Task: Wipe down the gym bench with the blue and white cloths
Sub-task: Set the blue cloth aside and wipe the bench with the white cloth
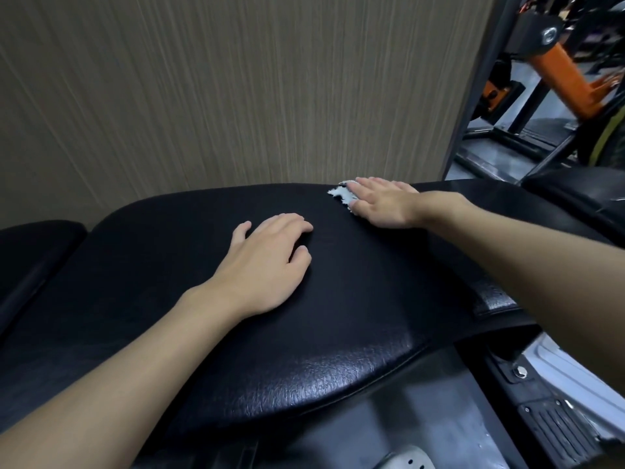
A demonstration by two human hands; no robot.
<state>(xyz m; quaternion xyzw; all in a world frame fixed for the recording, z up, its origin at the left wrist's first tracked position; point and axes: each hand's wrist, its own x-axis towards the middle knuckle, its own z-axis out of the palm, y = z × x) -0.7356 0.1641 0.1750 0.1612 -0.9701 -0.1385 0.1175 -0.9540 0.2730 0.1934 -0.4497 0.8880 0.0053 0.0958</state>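
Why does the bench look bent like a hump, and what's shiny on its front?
Head view: the wide-angle lens bows the bench and the lines of the wall; light glares off the bench's near edge; the orange machine at far right looks soft.

We're in a gym: black padded bench [304, 333] up front, orange-framed weight machine [561, 79] standing behind.
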